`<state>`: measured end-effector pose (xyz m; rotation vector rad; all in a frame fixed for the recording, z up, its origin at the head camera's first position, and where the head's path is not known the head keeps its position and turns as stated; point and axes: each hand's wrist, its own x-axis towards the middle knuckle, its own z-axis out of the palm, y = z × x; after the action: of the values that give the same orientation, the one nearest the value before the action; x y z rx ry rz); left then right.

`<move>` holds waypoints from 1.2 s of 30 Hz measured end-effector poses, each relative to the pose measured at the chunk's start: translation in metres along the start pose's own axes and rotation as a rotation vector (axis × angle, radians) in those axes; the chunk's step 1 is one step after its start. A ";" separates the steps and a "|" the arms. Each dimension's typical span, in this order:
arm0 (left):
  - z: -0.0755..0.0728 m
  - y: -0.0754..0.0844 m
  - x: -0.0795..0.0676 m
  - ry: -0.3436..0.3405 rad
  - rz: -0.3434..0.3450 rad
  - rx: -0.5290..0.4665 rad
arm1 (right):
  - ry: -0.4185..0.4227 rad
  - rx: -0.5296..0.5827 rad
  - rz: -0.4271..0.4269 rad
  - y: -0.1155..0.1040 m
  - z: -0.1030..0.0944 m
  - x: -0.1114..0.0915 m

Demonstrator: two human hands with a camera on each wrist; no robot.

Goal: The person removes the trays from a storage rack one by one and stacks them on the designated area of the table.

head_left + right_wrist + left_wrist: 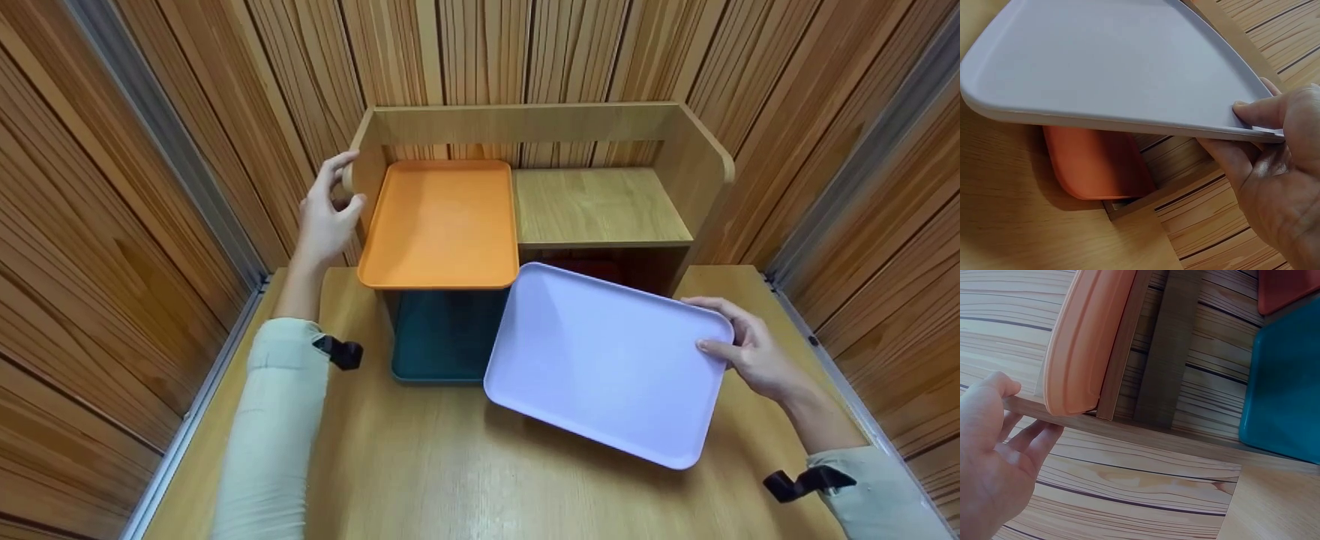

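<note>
My right hand [750, 352] pinches a lilac tray [607, 360] at its right end, thumb on the upper face and fingers underneath. The tray is tilted above the table, in front of the right half of a two-level wooden shelf [525, 124]. In the left wrist view, my left hand [999, 455] holds the front edge of the shelf's left side panel [1157, 439], thumb on one side and fingers on the other. Beside that hand, an orange tray [442, 225] lies on the upper left level, its front end jutting out.
Below the orange tray, a teal tray [442, 337] sits in the lower left compartment. A red tray [1095, 163] lies in the lower right one, mostly hidden behind the lilac tray in the head view. Wood-patterned walls [105, 225] enclose the table [420, 465].
</note>
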<state>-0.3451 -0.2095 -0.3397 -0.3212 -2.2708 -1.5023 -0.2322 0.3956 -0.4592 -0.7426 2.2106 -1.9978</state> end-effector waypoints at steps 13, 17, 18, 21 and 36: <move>0.000 -0.001 0.000 0.008 -0.014 0.036 | -0.068 -0.147 0.094 0.018 0.018 0.009; 0.000 -0.001 -0.001 0.006 -0.021 0.035 | -0.092 -0.168 0.118 0.024 0.026 0.011; 0.000 -0.001 0.000 0.005 -0.020 0.036 | -0.097 -0.166 0.123 0.026 0.027 0.012; 0.000 0.000 0.000 0.003 -0.013 0.023 | -0.115 -0.142 0.132 0.029 0.031 0.014; 0.001 -0.002 0.000 -0.007 -0.010 0.005 | -0.168 -0.117 0.144 0.048 0.055 0.026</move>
<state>-0.3463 -0.2089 -0.3417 -0.3145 -2.2845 -1.5024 -0.2493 0.3368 -0.5063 -0.7121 2.2288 -1.6885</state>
